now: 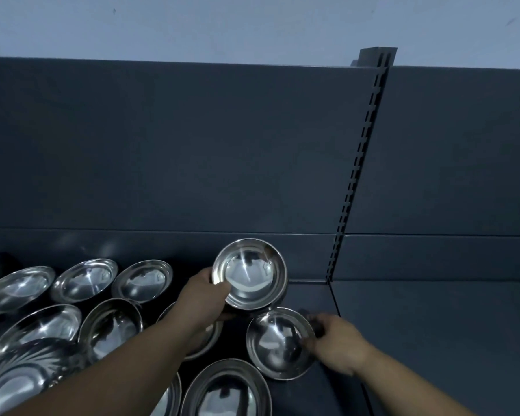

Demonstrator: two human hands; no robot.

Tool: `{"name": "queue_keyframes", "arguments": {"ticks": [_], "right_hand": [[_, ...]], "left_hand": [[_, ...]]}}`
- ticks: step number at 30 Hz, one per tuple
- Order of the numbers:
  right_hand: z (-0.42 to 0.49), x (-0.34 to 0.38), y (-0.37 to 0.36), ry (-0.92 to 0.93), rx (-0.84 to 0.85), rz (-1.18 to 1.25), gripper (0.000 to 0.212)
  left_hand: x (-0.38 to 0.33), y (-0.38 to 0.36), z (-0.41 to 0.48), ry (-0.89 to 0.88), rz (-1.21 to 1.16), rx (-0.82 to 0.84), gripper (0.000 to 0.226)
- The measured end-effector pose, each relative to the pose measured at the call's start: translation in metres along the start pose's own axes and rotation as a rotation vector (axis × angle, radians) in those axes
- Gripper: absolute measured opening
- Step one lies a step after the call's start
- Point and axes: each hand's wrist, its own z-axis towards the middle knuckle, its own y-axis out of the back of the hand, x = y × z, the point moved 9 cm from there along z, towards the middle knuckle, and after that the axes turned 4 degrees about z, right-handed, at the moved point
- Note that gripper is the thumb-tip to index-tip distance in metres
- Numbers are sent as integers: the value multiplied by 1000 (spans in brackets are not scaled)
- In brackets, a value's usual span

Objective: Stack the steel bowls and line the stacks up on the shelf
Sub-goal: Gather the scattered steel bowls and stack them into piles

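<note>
My left hand (206, 291) grips the left rim of a steel bowl (252, 273), which is tilted toward me and sits near the back of the dark shelf (418, 325). Just in front of it, my right hand (335, 340) holds the right rim of a second steel bowl (278, 340). The two bowls nearly touch at their edges. My left forearm hides most of another bowl (210, 334) beneath it.
Several more steel bowls crowd the left half of the shelf, among them one at the back (143, 280) and one at the front (227, 388). A slotted upright (357, 175) divides the back panel. Bare shelf lies to the right.
</note>
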Motion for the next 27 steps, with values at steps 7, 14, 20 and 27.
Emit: {"name": "queue_keyframes", "arguments": {"ticks": [7,14,20,27], "right_hand": [[-3,-26,80,-65,-352,53,15],[-23,-24,149,13,-528,413,14],[-12,-2,117,47,-340,598,10],[5,7,79,75,-250,622,12]], "left_hand": [[0,-13,3,5,49,-26,25],[7,-48,6,20,235,24,27],[18,-62,14,7,321,63,25],[10,-44,12,-122,383,-18,29]]}}
